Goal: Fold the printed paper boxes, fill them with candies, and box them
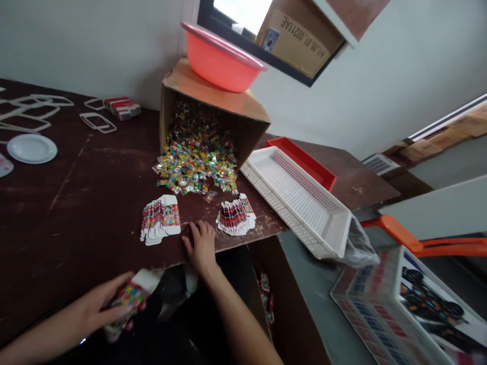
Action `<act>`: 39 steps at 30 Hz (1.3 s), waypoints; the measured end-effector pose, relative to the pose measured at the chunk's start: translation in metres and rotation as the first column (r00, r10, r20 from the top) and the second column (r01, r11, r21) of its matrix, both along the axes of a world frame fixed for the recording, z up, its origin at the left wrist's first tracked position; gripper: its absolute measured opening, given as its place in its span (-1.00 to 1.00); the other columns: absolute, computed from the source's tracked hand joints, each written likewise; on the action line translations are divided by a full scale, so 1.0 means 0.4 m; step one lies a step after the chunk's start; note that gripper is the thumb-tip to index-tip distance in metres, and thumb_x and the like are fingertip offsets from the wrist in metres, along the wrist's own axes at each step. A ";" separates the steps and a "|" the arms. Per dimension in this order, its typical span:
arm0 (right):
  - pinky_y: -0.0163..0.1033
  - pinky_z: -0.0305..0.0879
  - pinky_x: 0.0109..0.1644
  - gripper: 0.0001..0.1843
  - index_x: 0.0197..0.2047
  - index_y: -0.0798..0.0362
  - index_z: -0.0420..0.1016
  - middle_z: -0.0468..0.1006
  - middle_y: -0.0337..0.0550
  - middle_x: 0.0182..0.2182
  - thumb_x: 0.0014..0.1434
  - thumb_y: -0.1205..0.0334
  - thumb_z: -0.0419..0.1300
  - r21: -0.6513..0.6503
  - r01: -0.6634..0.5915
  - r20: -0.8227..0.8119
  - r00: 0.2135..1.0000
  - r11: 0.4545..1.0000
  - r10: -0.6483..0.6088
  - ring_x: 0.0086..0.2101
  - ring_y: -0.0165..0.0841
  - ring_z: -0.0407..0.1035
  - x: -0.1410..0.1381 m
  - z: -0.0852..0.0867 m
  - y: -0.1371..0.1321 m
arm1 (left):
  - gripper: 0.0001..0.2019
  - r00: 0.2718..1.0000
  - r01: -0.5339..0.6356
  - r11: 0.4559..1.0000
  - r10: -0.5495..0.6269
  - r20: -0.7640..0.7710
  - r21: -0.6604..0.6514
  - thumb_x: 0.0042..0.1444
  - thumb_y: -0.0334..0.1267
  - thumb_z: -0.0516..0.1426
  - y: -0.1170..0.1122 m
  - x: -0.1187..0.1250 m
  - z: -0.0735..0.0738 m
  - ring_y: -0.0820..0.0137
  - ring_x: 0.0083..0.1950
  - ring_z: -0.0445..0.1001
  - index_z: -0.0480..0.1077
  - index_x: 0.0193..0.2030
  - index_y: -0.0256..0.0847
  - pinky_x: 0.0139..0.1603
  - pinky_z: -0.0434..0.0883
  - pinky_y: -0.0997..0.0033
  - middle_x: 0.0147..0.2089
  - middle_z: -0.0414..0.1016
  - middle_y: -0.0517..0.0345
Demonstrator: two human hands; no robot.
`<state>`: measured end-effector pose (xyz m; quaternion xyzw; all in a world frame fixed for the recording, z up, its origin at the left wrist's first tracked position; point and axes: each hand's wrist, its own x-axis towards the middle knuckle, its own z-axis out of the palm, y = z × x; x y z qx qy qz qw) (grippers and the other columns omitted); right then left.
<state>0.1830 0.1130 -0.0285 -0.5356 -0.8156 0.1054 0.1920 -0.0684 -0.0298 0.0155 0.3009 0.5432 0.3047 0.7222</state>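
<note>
Left hand [95,310], held low at the near table edge, is clamped on a small printed box [131,296], white end outward. Right hand [202,248], well apart from it, rests on the table [102,203], fingers loosely spread, between two fanned rows of flat cartons [172,215]. Wrapped sweets [194,165] spill from a cardboard carton [243,104] behind; a pink basin [220,58] sits atop.
</note>
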 end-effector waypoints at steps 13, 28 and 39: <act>0.10 0.09 0.30 -0.33 0.39 0.20 0.08 0.26 0.19 0.26 0.32 0.06 0.08 0.074 0.067 0.007 0.998 0.995 -0.068 0.25 -0.05 0.11 0.012 -0.046 0.061 | -0.67 0.981 0.033 0.998 -0.044 0.191 0.059 0.17 -0.17 0.22 0.105 0.112 0.024 0.22 -0.19 0.53 0.40 0.07 -0.13 -0.40 0.49 0.37 -0.11 0.57 0.02; -0.18 0.24 0.05 -0.90 -0.22 0.04 0.50 0.49 -0.12 -0.14 0.22 0.20 0.28 -0.110 -0.320 -0.426 0.871 0.941 0.246 -0.07 -0.29 0.31 0.001 0.168 -0.085 | -0.46 0.987 0.127 0.971 -0.103 -0.126 0.204 0.08 -0.12 0.24 0.097 0.157 -0.019 0.29 -0.33 0.48 0.24 0.17 -0.24 -0.54 0.38 0.48 -0.28 0.53 0.12; -0.06 0.13 0.15 -0.84 -0.16 -0.02 0.58 0.46 -0.11 -0.04 0.28 0.14 0.21 -0.023 -0.383 -0.444 0.832 0.923 0.334 0.01 -0.26 0.26 -0.028 0.166 -0.158 | -0.52 0.996 0.047 0.973 -0.028 -0.086 0.226 0.05 0.16 0.22 0.073 0.132 0.011 0.25 -0.34 0.50 0.49 -0.11 -0.24 -0.53 0.44 0.43 -0.37 0.54 0.12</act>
